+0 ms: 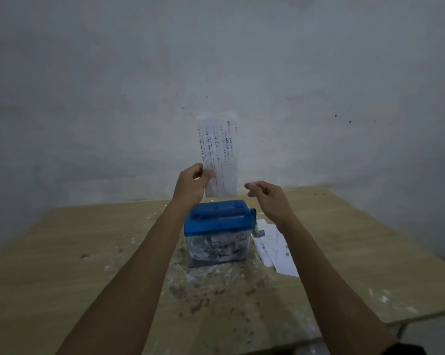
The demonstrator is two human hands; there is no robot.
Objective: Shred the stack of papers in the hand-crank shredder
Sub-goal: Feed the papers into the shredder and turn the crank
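While L hand (pixel 190 184) pinches a printed sheet (pixel 217 155) upright above the blue-lidded shredder (pixel 217 231), R hand (pixel 264 198) hovers loosely curled, holding nothing.

A small hand-crank shredder (pixel 217 233) with a blue plastic lid and clear bin full of paper shreds stands upright mid-tabletop, toward the far edge, its crank on the right side. A folded white printed sheet (pixel 218 155) is held upright just above its lid. More white printed papers (pixel 275 249) lie flat just right of the shredder.
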